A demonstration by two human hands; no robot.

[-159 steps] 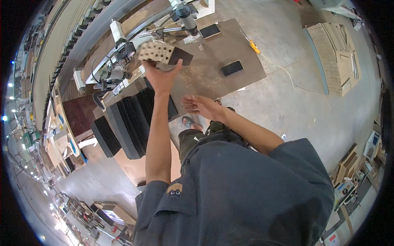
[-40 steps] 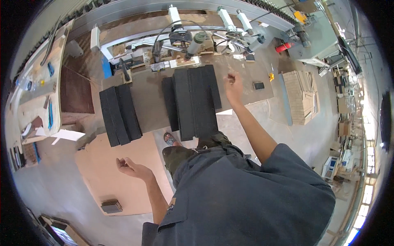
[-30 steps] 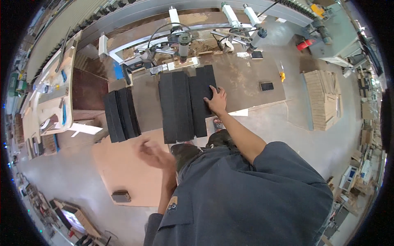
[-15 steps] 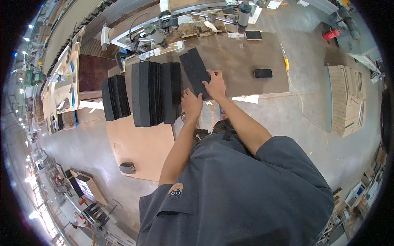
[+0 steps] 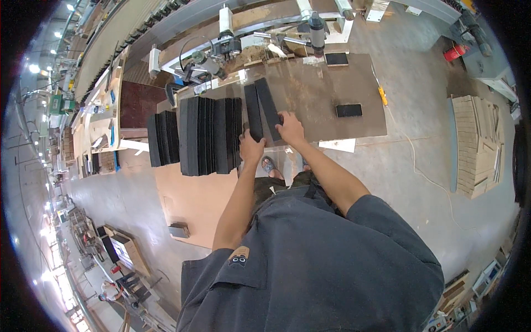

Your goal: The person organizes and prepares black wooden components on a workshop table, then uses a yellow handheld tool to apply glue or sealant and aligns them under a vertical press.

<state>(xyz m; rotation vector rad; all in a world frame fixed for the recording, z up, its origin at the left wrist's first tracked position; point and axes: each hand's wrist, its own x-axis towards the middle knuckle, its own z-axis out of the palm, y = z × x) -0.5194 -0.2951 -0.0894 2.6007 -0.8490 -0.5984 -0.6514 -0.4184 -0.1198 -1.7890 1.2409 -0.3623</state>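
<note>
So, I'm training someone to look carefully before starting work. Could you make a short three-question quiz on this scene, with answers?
1. Multiple choice: the left hand is at the left black strip. Where is the right hand?
A) Down by the person's side
B) At the right black strip
C) Raised overhead

2. True or false: the red fire extinguisher is to the right of the brown board.

3. Short answer: which ends of the two strips are closer together, those nearer the person or the far ones?

Key: 1. B; 2. True; 3. The far ones.
</note>
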